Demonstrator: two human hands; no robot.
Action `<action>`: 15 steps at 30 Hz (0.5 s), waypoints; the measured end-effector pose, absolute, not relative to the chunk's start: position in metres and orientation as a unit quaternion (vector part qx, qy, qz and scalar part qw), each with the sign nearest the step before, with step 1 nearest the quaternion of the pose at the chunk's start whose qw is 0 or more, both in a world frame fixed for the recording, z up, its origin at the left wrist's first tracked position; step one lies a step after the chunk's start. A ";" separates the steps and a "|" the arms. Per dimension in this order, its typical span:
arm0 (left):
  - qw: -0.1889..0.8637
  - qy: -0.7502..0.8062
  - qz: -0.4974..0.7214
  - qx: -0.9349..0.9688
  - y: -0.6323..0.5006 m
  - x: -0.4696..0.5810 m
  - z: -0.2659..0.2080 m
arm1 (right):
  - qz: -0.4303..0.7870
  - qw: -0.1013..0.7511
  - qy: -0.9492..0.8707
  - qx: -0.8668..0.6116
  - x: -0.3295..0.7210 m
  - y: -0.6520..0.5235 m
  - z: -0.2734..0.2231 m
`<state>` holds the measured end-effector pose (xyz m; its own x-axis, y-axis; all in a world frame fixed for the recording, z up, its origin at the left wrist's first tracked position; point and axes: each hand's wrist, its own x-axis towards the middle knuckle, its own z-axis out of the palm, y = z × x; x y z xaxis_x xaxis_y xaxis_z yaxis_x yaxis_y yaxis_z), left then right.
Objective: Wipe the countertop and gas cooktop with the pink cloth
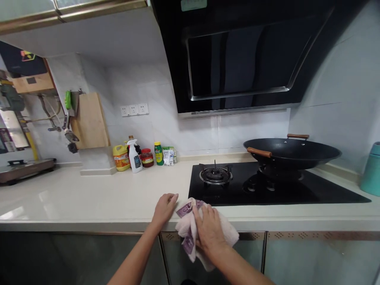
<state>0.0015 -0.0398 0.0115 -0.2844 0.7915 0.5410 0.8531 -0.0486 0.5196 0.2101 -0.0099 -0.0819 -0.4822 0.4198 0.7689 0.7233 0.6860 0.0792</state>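
A white towel with purple patterned bands (228,230) lies bunched over the front edge of the counter, partly hanging down. My right hand (210,230) presses on it from above, fingers bent into the folds. Left of the towel, my left hand (165,206) rests on the light countertop (89,198) near its edge, holding nothing, with its fingers lying on the surface. Just beyond the towel is the black gas stove (213,196), its left burner (216,174) bare. Folds of cloth and the back of my right hand hide the fingertips there.
A large black wok (291,152) with wooden handles sits on the right burner. Along the wall stand a yellow jug (121,157), a white spray bottle (134,157), a red-lidded jar (147,158) and a green bottle (158,154). Overhead slants a dark range hood (237,67).
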 end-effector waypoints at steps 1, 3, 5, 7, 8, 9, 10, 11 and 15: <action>0.034 -0.691 -0.409 -0.595 -0.040 0.002 0.010 | -0.193 0.381 -0.846 -0.320 0.194 -0.013 -0.081; 0.034 -0.691 -0.398 -0.603 -0.041 0.004 0.008 | -0.196 0.393 -0.852 -0.284 0.167 -0.017 -0.082; 0.031 -0.695 -0.388 -0.604 -0.043 0.005 0.008 | -0.227 0.414 -0.843 -0.256 0.148 -0.019 -0.084; 0.029 -0.703 -0.384 -0.598 -0.044 0.005 0.008 | -0.259 0.434 -0.830 -0.235 0.142 -0.018 -0.086; 0.032 -0.706 -0.382 -0.595 -0.044 0.005 0.009 | -0.267 0.440 -0.826 -0.228 0.143 -0.017 -0.087; 0.035 -0.708 -0.377 -0.595 -0.044 0.005 0.009 | -0.270 0.445 -0.824 -0.221 0.148 -0.015 -0.086; 0.038 -0.710 -0.372 -0.597 -0.044 0.004 0.010 | -0.273 0.449 -0.823 -0.216 0.154 -0.014 -0.086; 0.043 -0.711 -0.366 -0.599 -0.044 0.004 0.011 | -0.276 0.453 -0.821 -0.212 0.163 -0.012 -0.085; 0.054 -0.719 -0.350 -0.598 -0.043 0.004 0.013 | -0.271 0.461 -0.820 -0.201 0.222 -0.002 -0.080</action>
<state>0.0036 -0.0433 0.0126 -0.2797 0.8219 0.4963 0.8973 0.0400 0.4396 0.2220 -0.0016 -0.0801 -0.4936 0.0792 0.8661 0.5800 0.7720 0.2600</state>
